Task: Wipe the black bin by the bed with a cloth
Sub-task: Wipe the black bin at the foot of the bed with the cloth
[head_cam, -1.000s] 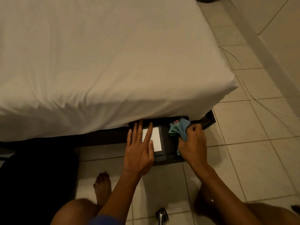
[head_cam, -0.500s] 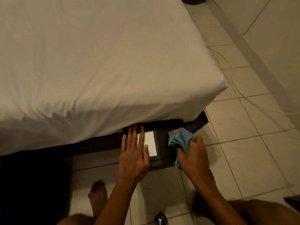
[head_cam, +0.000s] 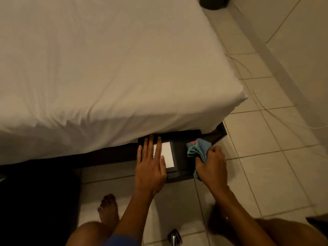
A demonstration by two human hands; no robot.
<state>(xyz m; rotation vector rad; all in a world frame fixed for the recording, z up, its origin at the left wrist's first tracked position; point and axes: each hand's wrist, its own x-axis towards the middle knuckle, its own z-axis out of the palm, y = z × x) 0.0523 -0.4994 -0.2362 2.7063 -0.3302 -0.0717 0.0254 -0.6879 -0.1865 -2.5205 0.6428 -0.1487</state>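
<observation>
The black bin (head_cam: 182,155) sits on the tiled floor, its far side tucked under the edge of the bed. A white rectangular label (head_cam: 167,153) shows on its top. My left hand (head_cam: 150,164) lies flat on the bin's left part, fingers spread over the label's left side. My right hand (head_cam: 212,164) is closed around a bunched blue-green cloth (head_cam: 197,150) and presses it against the bin's right side. The bin's far side is hidden by the mattress.
The bed with a white sheet (head_cam: 110,68) fills the upper left, its dark frame (head_cam: 113,155) low along the floor. A thin white cable (head_cam: 266,107) trails over the tiles at right. Another dark bin (head_cam: 213,2) stands top right. A dark bulky object (head_cam: 35,201) sits lower left; a small metal object (head_cam: 174,237) lies near my feet.
The view has shifted a little. My right hand with the cloth has moved slightly down and right along the bin's side. My left hand stays flat on the bin.
</observation>
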